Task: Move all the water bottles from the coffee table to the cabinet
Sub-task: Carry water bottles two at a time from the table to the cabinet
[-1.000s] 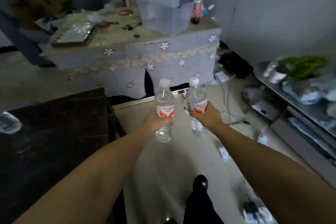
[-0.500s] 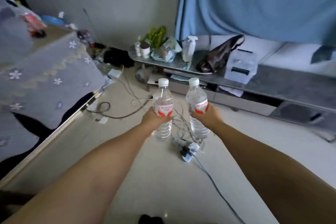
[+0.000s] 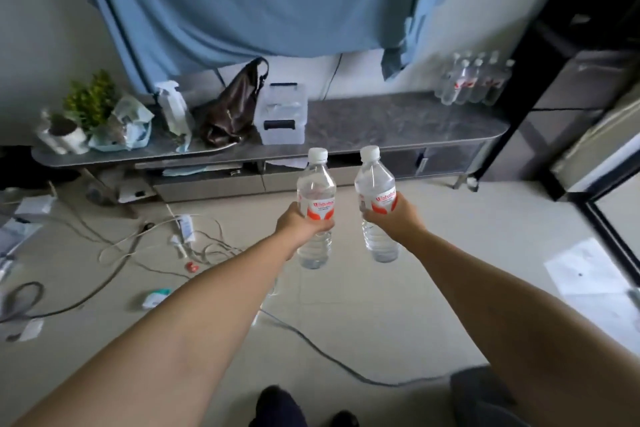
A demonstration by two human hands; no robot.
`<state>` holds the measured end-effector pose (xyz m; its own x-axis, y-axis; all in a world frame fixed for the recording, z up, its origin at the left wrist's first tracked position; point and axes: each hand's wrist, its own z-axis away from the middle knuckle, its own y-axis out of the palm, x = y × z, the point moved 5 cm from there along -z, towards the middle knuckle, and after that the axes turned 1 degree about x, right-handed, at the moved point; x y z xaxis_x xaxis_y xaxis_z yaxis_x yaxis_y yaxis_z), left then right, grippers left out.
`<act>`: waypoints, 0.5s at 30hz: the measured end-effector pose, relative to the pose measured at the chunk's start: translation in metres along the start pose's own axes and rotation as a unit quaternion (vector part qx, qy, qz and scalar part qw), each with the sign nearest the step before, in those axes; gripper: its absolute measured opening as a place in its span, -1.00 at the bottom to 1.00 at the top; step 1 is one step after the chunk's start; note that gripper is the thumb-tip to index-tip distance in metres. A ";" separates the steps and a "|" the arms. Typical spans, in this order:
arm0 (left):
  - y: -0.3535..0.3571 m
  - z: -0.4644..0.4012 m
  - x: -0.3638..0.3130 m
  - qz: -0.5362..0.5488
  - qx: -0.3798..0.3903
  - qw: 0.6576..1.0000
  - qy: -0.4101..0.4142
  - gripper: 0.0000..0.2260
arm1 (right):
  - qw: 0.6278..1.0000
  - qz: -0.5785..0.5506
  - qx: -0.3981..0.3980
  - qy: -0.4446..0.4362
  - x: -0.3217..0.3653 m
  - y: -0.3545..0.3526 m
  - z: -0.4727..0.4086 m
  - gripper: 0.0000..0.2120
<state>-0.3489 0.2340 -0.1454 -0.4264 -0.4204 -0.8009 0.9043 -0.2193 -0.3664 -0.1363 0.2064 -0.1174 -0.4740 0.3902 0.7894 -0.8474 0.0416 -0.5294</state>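
Note:
My left hand [image 3: 300, 222] grips a clear water bottle [image 3: 316, 184] with a white cap and red label, held upright in front of me. A second, matching water bottle [image 3: 374, 180] stands upright in the grip of my right hand [image 3: 394, 218]. Both are held above the floor, short of the long low grey cabinet [image 3: 381, 125] against the wall. Several more water bottles [image 3: 472, 81] stand together at the right end of the cabinet top. The coffee table is out of view.
On the cabinet's left half sit a brown bag [image 3: 235, 107], a clear plastic box [image 3: 282, 114], a spray bottle [image 3: 173, 111] and a potted plant [image 3: 90, 100]. Cables [image 3: 138, 239] and small clutter litter the floor at left. A dark doorframe [image 3: 554, 80] stands at right.
The view has swung right, from the cloth-covered table to facing the cabinet square on. Both hands have kept the bottles upright in front of me.

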 end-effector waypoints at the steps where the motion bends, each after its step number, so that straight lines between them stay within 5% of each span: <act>1: 0.016 -0.006 -0.012 -0.007 0.014 1.000 0.007 -0.43 | 1.000 -0.009 -0.009 0.009 -0.010 -0.014 -0.006 -0.63; 6: 0.093 -0.044 -0.071 -0.028 0.071 0.996 0.035 -0.61 | 0.997 -0.037 -0.047 0.055 -0.057 -0.080 -0.039 -0.58; 15: 0.224 -0.191 -0.211 -0.075 0.162 0.980 0.084 -0.60 | 0.986 -0.038 -0.124 0.107 -0.103 -0.205 -0.189 -0.63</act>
<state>-0.0526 0.4419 -0.1487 -0.5191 -0.2172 -0.8267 0.7662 -0.5468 -0.3375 0.1317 0.3314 -0.1489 -0.3265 0.5619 0.7600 -0.7820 0.2911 -0.5511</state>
